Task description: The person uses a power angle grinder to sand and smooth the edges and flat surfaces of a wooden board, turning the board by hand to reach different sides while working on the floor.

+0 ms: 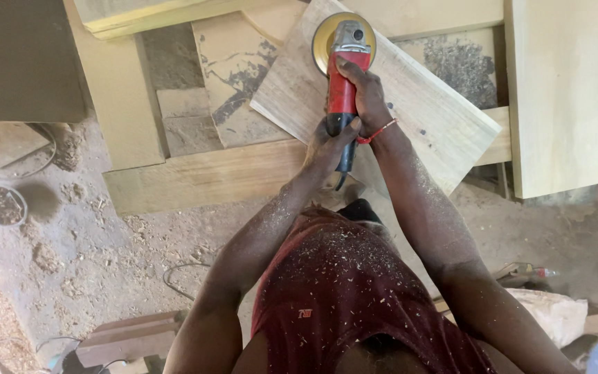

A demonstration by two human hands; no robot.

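A red angle grinder [342, 86] with a round yellow sanding disc [324, 40] rests on a pale wooden board [417, 111] that lies tilted across other planks. My right hand [366, 90] grips the grinder's body from the right side, a red band on its wrist. My left hand [330, 142] holds the rear end of the grinder, near its black cable. Sawdust covers both my forearms and my dark red shirt.
Several boards and planks [202, 176] lie under and around the workpiece. A large panel [569, 90] stands at the right. The dirt floor holds sawdust, a small round tin [3, 205], a loose cable [174, 277] and wood scraps [129, 339].
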